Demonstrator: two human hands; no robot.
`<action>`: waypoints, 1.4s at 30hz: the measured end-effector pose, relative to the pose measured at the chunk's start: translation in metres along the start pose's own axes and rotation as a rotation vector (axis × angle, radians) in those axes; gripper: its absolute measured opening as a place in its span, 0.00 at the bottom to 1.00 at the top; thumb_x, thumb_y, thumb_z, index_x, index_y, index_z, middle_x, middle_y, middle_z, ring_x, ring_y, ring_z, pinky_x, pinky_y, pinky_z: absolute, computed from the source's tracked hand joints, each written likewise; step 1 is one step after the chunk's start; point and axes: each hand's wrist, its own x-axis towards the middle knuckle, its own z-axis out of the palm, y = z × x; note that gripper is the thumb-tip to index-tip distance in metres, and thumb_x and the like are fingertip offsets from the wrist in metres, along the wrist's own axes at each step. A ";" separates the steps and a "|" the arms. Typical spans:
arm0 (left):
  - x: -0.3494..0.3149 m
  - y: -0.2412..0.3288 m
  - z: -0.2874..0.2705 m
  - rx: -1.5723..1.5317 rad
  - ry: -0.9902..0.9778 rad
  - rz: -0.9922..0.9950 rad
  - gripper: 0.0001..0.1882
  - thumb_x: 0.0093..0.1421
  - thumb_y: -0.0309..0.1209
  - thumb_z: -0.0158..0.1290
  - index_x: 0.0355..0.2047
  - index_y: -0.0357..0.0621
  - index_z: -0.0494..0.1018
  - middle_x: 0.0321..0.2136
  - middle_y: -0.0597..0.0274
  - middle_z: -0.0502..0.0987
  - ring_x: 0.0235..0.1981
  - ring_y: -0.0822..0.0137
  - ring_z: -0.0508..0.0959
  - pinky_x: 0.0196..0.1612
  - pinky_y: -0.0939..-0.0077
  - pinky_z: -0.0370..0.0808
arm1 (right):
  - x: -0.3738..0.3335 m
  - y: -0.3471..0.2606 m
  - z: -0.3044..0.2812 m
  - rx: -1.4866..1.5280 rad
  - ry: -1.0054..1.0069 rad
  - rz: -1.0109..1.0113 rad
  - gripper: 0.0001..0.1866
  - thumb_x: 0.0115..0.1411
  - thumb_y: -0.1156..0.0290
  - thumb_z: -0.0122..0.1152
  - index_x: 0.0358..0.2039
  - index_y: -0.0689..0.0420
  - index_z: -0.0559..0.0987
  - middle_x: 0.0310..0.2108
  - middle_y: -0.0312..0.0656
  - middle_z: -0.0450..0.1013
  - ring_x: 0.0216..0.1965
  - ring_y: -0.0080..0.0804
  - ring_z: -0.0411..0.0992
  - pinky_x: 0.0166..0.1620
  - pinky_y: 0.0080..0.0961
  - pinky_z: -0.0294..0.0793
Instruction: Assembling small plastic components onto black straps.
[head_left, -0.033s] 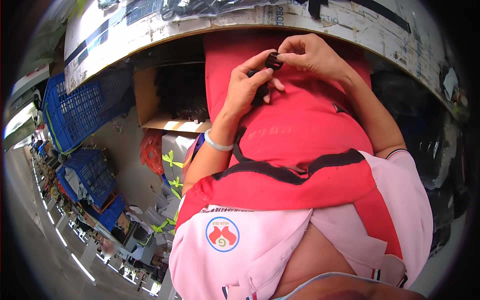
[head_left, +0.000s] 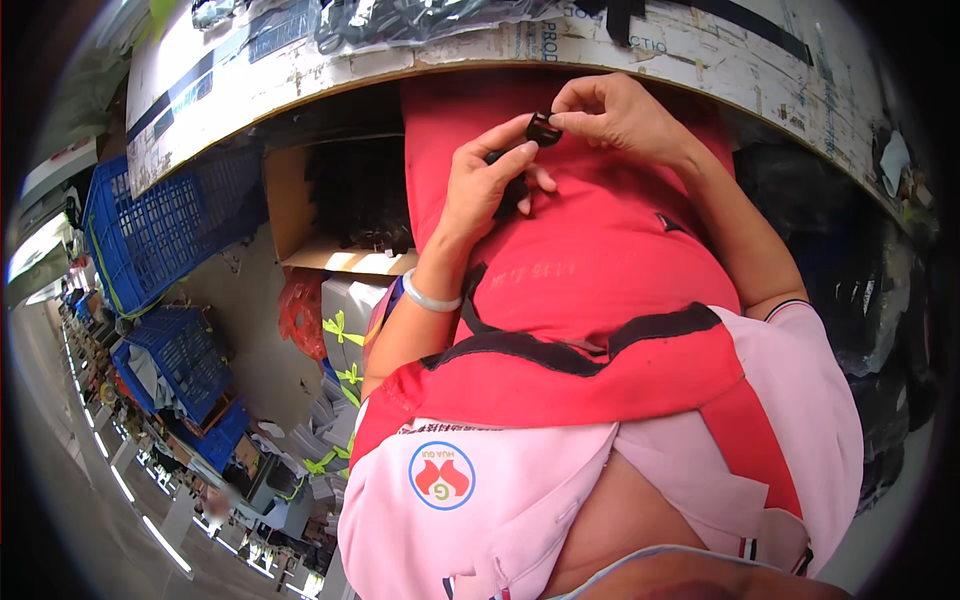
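Observation:
Over the red apron (head_left: 590, 240) on my lap, both hands meet at a small glossy black piece (head_left: 542, 129); its exact kind is too small to make out. My left hand (head_left: 480, 185) pinches its lower left side between thumb and forefinger. More black material (head_left: 513, 192) shows under that hand's curled fingers, partly hidden by them. From the right, my right hand (head_left: 625, 120) closes thumb and forefinger on the piece's upper right edge. A pale bangle (head_left: 432, 297) circles my left wrist.
A worn white tabletop (head_left: 430, 45) curves just beyond my hands, with clear plastic bags (head_left: 400, 22) of dark items on it. An open cardboard box (head_left: 290, 205) of black pieces stands at left, near blue crates (head_left: 150, 235). Black plastic bags (head_left: 835, 250) lie at right.
The black piece has tilted between my fingers, and its ring-like opening shows less. Both hands sit slightly further left in the picture, as the whole view has shifted a little.

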 end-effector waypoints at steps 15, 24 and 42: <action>0.033 -0.005 -0.002 -0.445 -0.021 -0.142 0.10 0.66 0.36 0.49 0.38 0.41 0.69 0.27 0.63 0.72 0.24 0.71 0.71 0.16 0.84 0.64 | 0.052 -0.002 -0.094 -0.943 0.761 -0.697 0.10 0.49 0.72 0.65 0.34 0.57 0.79 0.36 0.41 0.73 0.44 0.42 0.69 0.50 0.35 0.67; 0.027 0.004 0.015 0.009 0.164 0.202 0.12 0.63 0.31 0.54 0.43 0.37 0.77 0.21 0.66 0.75 0.15 0.81 0.68 0.13 0.87 0.59 | -0.010 -0.033 -0.017 0.160 0.091 -0.141 0.12 0.65 0.64 0.56 0.38 0.59 0.79 0.23 0.28 0.70 0.24 0.09 0.65 0.27 0.08 0.63; 0.034 -0.005 0.013 0.606 0.302 0.766 0.09 0.56 0.20 0.58 0.38 0.34 0.78 0.25 0.59 0.78 0.25 0.72 0.75 0.29 0.81 0.71 | -0.007 -0.004 0.017 0.576 0.125 -0.004 0.12 0.65 0.62 0.55 0.35 0.59 0.76 0.20 0.32 0.71 0.17 0.14 0.67 0.21 0.10 0.67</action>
